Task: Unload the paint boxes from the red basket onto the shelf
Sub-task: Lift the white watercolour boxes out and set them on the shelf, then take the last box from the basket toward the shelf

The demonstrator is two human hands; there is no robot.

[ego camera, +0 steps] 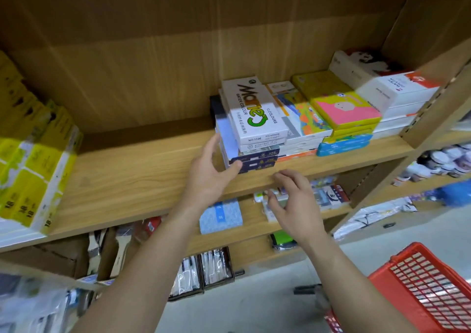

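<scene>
Left grip (206,169) spread against the paint-box stack (254,160); right grip (293,200) loosely curled below it. Top box (252,108) reads "Marie's WATER COLOUR, 12 COLOURS".

At 5 o'clock the red basket (420,289) is running off the right and bottom edges, and its inside is lying out of view. At 9 o'clock the yellow boxes (33,164) are being cut by the left edge. The left hand (207,172) is covering the near corner of the dark blue boxes (257,160) under the stack. The right hand (293,202) is blocking part of the packets (328,197) on the lower shelf (254,233). At 3 o'clock the jars (443,162) are blurring too much to read.
</scene>
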